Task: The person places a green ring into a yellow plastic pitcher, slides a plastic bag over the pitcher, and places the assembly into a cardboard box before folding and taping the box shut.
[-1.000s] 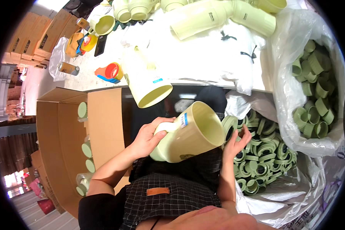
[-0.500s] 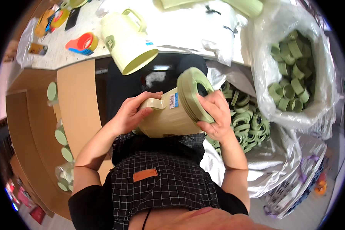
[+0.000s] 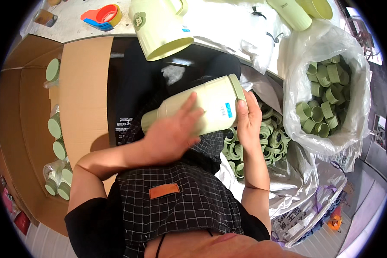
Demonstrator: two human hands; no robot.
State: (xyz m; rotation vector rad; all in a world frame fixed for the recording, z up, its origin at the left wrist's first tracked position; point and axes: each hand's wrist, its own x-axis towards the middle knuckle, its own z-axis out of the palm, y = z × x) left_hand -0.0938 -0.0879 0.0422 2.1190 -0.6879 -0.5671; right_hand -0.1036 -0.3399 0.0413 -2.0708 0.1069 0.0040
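L hand (image 3: 175, 134), blurred, lies over the L half of a pale green jug (image 3: 211, 102), fingers apart; can't tell if it grips. Jug's on its side btwn both hands, slanted, w/ a green rim ring (image 3: 236, 87) at its R end. R hand (image 3: 250, 117) is clamped round that end, heaped green rings (image 3: 272, 136) showing beside it.

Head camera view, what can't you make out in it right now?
Head view, left hand: blurred; exact contact unclear.
Head view, held green jug: partly hidden beneath that hand.
Head view, second jug: cut off by the upper edge.
Head view, cardboard box: interior partly hidden behind its flap.
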